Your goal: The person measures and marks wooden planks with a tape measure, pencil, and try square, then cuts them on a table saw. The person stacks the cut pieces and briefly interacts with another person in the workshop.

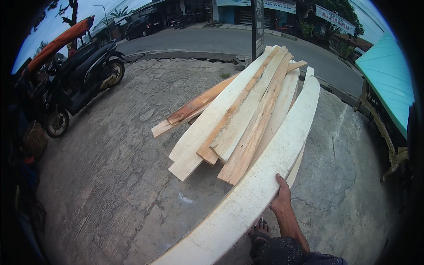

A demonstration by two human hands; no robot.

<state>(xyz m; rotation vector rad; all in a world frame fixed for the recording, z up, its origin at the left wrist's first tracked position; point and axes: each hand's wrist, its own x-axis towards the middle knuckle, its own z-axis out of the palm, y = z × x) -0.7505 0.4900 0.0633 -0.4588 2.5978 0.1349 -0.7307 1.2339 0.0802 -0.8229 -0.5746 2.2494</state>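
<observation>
A long pale wooden plank [247, 198] runs from the lower edge of the view up toward the road. The fisheye makes it look curved. My right hand [281, 196] grips its right edge, thumb on the upper face and the other fingers hidden beneath. My left hand is out of view. Just beyond and to the left lies a fanned pile of rough-sawn boards [240, 121], some pale, some brown with bark-coloured edges. The held plank overlaps the pile's right side; whether it touches the boards under it I cannot tell.
Cracked concrete [115, 145] surrounds the pile. A parked motorbike [84, 84] stands at the left. A dark post [257, 28] rises behind the boards, by the road [190, 42]. To the right is a turquoise-covered table [388, 79] on wooden legs. My sandalled foot [261, 229] is below the plank.
</observation>
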